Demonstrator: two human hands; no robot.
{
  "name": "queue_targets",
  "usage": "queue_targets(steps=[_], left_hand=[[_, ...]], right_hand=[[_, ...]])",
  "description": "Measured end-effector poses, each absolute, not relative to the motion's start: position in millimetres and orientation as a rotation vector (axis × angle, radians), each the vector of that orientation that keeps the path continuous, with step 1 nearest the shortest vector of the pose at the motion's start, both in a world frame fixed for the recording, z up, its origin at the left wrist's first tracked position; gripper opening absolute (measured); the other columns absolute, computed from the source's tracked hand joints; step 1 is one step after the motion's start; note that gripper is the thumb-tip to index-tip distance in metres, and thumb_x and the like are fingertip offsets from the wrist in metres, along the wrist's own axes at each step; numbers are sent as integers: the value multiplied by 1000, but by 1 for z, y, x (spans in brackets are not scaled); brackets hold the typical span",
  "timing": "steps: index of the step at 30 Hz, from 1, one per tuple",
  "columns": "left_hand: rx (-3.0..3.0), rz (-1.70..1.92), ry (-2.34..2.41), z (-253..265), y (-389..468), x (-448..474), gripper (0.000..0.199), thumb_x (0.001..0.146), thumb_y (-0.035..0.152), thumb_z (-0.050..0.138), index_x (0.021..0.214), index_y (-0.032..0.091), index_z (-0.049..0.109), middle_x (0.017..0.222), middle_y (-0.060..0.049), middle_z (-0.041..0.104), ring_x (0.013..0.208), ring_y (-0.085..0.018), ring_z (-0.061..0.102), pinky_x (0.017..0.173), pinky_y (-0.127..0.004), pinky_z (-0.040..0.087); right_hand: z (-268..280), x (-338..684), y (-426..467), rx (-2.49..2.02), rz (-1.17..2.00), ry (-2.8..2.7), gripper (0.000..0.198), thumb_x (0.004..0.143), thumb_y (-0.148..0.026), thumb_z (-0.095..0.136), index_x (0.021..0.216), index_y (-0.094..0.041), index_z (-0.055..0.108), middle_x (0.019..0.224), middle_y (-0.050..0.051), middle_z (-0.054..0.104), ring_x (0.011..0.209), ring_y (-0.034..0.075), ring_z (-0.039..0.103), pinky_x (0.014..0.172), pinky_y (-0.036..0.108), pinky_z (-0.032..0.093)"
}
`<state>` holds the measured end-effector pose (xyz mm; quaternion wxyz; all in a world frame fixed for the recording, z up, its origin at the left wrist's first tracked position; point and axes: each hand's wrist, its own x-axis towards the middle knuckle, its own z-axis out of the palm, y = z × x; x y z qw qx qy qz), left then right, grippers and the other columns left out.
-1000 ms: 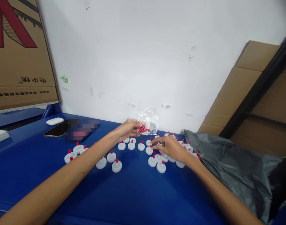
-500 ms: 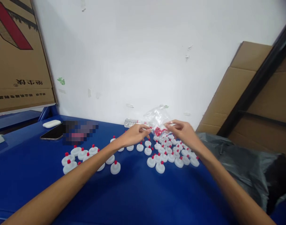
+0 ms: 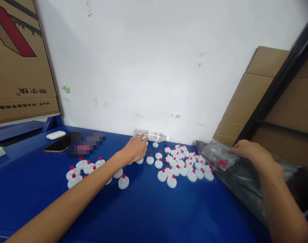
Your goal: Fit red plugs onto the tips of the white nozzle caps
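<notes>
In the head view, my right hand (image 3: 247, 148) pinches the edge of a clear plastic bag (image 3: 218, 150) holding small red caps (image 3: 221, 163). The bag rests over dark grey plastic sheeting on the right. My left hand (image 3: 136, 147) is at the back of the blue table, fingers apart and curving down in front of a clear bottle (image 3: 155, 136) lying on its side. Its thumb is hidden. Right of these fingers stands a round white lid (image 3: 155, 145) with no red cap on its spout. Many white lids (image 3: 171, 182) with red-capped spouts stand on both sides.
A phone (image 3: 56, 143) and a white case (image 3: 56, 135) lie at the left, beside a blurred-out item. Dark plastic sheeting (image 3: 245, 182) covers the right edge. A printed carton (image 3: 20, 67) stands at left; cardboard (image 3: 247, 87) leans against the white wall (image 3: 149, 67).
My right hand has carried the bag of red caps right, from behind the lids onto the dark sheeting. My left hand has moved slightly left, and the bottle is more exposed.
</notes>
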<state>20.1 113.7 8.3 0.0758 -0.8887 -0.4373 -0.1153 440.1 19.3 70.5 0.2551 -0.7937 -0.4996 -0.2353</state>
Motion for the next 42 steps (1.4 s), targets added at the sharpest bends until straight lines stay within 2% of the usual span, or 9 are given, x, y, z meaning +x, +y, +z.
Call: queue_targets(steps=[2,4,9,16,23,27,34,39,42], left_hand=[[-2708,-305,-1338,7,116,19,54,98,29,32,147,5,36,151,-24,37,136,-41,37,102,-55,38],[-2754,-268,-1354,5,117,19,59,99,33,31,150,5,30,155,-23,32,139,-40,35,104,-55,37],[-2845,-210,-1334,1,121,17,59,98,33,32,152,9,28,159,-18,25,143,-38,30,107,-56,35],[-2843,-387,-1196,3,121,20,46,97,25,34,138,11,50,145,-20,48,131,-36,45,103,-57,36],[-2900,-556,-1043,5,122,25,35,95,31,48,122,17,65,119,-13,68,114,-28,60,95,-41,46],[-2895,-550,-1048,-1,123,25,35,88,18,55,122,18,64,115,-12,69,108,-28,63,87,-37,48],[-2854,-463,-1069,-10,122,25,35,86,13,56,119,18,65,100,-12,71,97,-30,65,88,-43,46],[-2812,-565,-990,0,113,29,43,84,13,58,127,15,59,114,-15,65,109,-31,60,96,-45,43],[-2823,-737,-936,8,105,32,39,88,13,53,126,16,59,120,-14,59,96,-24,63,82,-36,51]], right_hand=[[73,419,19,-2306,-536,-1378,17,68,-30,77,61,-15,75,61,24,68,54,32,64,52,39,37],[77,387,21,-2206,-463,-1542,18,82,-34,65,89,-23,77,88,15,76,77,28,69,64,36,44],[68,299,28,-1508,252,-2251,19,85,-42,65,91,-27,77,95,3,76,86,20,68,77,29,50],[26,257,35,-1463,233,-2509,15,85,-21,68,93,-28,78,91,1,76,84,19,67,71,28,46],[8,260,44,-1357,163,-2543,11,84,-22,70,87,-30,77,81,-2,75,77,18,68,68,27,46],[6,256,42,-1312,54,-2535,8,86,-25,69,80,-27,73,77,-1,73,79,19,68,70,29,46],[26,250,30,-1303,46,-2306,12,96,-28,54,94,-25,65,83,-1,73,74,17,68,65,28,47],[18,246,35,-1251,-7,-2184,15,95,-29,58,109,-27,62,92,-1,75,78,18,70,72,30,50],[13,242,35,-1234,-147,-2140,14,93,-32,61,106,-27,65,90,0,75,79,19,69,77,33,49]])
